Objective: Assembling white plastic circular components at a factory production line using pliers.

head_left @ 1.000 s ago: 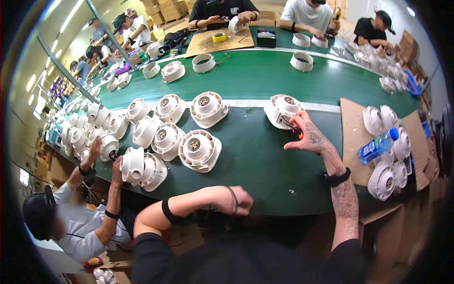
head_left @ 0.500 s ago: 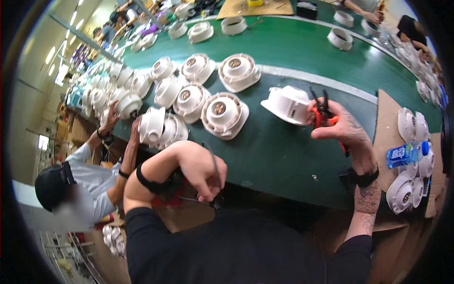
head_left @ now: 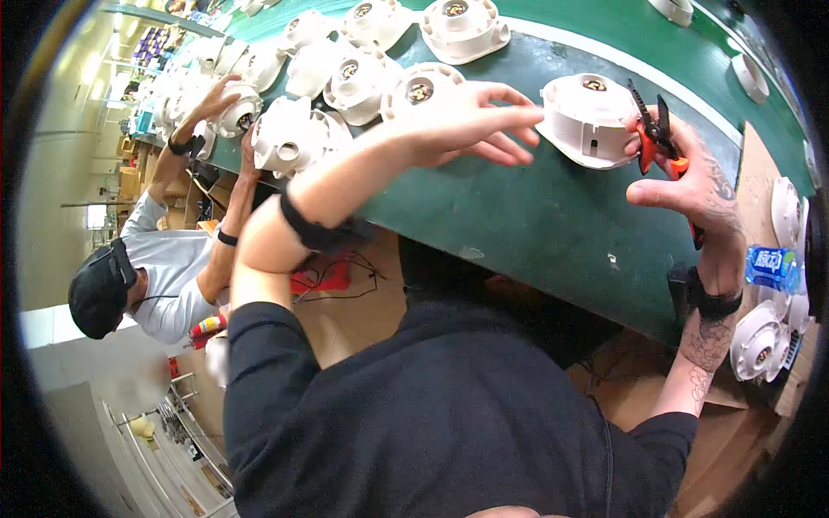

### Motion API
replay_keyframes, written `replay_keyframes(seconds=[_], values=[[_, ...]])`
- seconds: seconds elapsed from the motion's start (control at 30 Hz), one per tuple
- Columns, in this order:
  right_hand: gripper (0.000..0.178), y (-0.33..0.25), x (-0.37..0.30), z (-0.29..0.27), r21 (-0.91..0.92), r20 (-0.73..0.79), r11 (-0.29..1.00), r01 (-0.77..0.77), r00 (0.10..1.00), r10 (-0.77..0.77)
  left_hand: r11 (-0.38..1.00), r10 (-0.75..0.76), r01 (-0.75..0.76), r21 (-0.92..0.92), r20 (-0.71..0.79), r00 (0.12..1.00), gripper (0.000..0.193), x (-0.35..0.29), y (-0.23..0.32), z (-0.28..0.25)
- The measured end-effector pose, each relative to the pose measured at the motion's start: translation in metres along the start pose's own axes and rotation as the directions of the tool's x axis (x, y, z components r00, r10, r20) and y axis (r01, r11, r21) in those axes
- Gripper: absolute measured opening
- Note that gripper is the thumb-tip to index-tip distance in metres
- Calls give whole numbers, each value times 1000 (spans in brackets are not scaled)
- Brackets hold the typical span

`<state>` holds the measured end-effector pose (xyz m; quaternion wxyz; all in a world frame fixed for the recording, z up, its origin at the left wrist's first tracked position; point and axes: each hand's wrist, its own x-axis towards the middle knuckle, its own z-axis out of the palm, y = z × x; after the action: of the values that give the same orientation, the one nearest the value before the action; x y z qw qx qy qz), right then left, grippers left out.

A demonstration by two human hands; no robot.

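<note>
A white round plastic housing (head_left: 587, 121) with a square-cornered base stands on the green table, a small slot in its near side. My right hand (head_left: 695, 186) is at its right side, holding orange-red-handled pliers (head_left: 654, 142) whose black jaws point up. The fingertips of that hand are beside the housing's wall; whether they touch it I cannot tell. From the left my left hand (head_left: 471, 125) stretches toward the housing, empty, its fingers apart and just short of the wall. Behind that hand another white housing (head_left: 414, 86) is partly covered.
Several similar housings (head_left: 358, 82) crowd the table's left part. A co-worker (head_left: 177, 276) in a grey shirt and black cap handles one there. At right, a blue-labelled bottle (head_left: 771, 268) lies on more white housings (head_left: 760, 341) over cardboard. White rings (head_left: 749, 78) sit on the far green surface.
My left hand has moved from below the table's front edge up and right to the housing, its fingers now spread. My right hand still holds the pliers. The view has shifted.
</note>
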<state>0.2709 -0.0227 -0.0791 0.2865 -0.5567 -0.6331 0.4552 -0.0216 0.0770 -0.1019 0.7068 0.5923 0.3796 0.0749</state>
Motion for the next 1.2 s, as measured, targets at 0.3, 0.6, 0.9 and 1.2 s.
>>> replay_keyframes(seconds=[0.3,0.6,0.9,1.2], values=[[74,-5,-1,16,-128,71,991,-24,997,33,962,54,-80,-263,-102,993,67,103,-41,29],[91,-8,-2,37,151,198,988,-7,980,-23,855,383,-397,-334,-109,917,60,111,-61,17],[87,-8,-25,27,223,57,970,99,992,-114,863,474,-499,-72,-225,852,74,113,-65,12],[68,-9,-59,38,-312,-351,855,-415,886,302,892,387,-427,-145,-240,890,81,113,-69,9]])
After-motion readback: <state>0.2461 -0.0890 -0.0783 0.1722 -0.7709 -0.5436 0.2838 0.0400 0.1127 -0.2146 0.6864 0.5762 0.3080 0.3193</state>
